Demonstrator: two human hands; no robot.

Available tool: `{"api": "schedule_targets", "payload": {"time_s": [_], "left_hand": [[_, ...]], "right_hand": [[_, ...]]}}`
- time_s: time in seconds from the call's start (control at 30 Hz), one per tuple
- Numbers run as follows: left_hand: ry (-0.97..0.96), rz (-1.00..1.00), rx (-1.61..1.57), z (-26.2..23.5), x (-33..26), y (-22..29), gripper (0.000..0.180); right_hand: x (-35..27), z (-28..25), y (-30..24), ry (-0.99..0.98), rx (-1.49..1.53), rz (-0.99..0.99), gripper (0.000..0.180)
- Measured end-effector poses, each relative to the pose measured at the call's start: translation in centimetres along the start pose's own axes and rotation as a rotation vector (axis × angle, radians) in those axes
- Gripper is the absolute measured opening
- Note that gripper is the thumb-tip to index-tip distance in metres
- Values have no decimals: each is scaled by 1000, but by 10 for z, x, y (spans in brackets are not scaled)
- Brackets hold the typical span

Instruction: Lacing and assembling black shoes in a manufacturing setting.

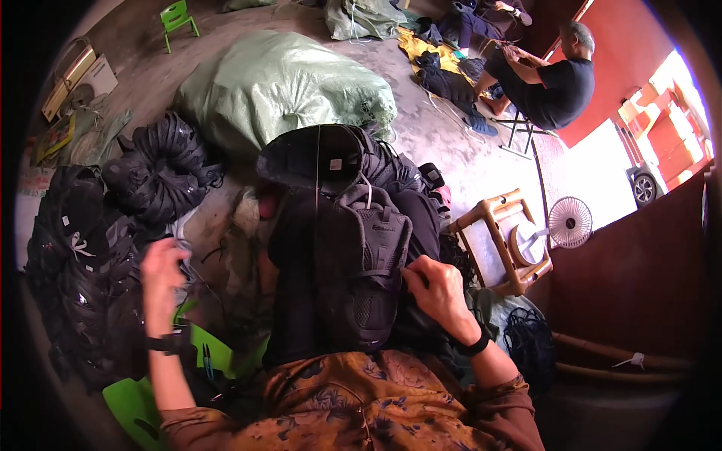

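A dark grey backpack (353,263) lies upright on my lap, its mesh front pocket facing me. My right hand (438,289) pinches the backpack's right edge by a strap, fingers closed on the fabric. Out to the left, my left hand (159,274) is raised with its fingers curled around a thin pale cord or thread (183,242); what the cord leads to is hard to tell. Both wrists wear black bands. Behind the backpack is a stack of more dark bags (391,169).
Piles of black bags (83,270) and a coiled black bundle (162,169) lie at left. A big pale green sack (282,86) is behind. A wooden stool (500,240), a small fan (569,222), a green plastic chair (139,406), and a seated person (545,79) are nearby.
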State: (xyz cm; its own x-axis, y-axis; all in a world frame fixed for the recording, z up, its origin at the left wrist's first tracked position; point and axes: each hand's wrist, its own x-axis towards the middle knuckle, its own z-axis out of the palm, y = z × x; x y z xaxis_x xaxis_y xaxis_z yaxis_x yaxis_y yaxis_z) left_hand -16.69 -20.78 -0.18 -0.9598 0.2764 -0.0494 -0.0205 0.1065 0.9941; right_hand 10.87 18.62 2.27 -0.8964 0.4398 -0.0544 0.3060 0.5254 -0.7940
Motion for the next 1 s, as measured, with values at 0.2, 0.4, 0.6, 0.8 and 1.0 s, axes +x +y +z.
{"api": "schedule_targets", "payload": {"time_s": [0.2,0.4,0.6,0.8,1.0], "left_hand": [[-400,-10,-45,181,-60,24,19],[-440,-57,-99,214,-77,23,11],[-498,-19,-219,210,-86,35,23],[-374,130,-174,219,-80,13,14],[-259,538,242,226,-75,20,15]], "right_hand": [[5,9,1,70,136,8,16],[2,18,8,72,349,30,20],[4,17,13,29,468,72,20],[3,16,13,26,438,51,20],[3,16,12,34,431,71,19]]}}
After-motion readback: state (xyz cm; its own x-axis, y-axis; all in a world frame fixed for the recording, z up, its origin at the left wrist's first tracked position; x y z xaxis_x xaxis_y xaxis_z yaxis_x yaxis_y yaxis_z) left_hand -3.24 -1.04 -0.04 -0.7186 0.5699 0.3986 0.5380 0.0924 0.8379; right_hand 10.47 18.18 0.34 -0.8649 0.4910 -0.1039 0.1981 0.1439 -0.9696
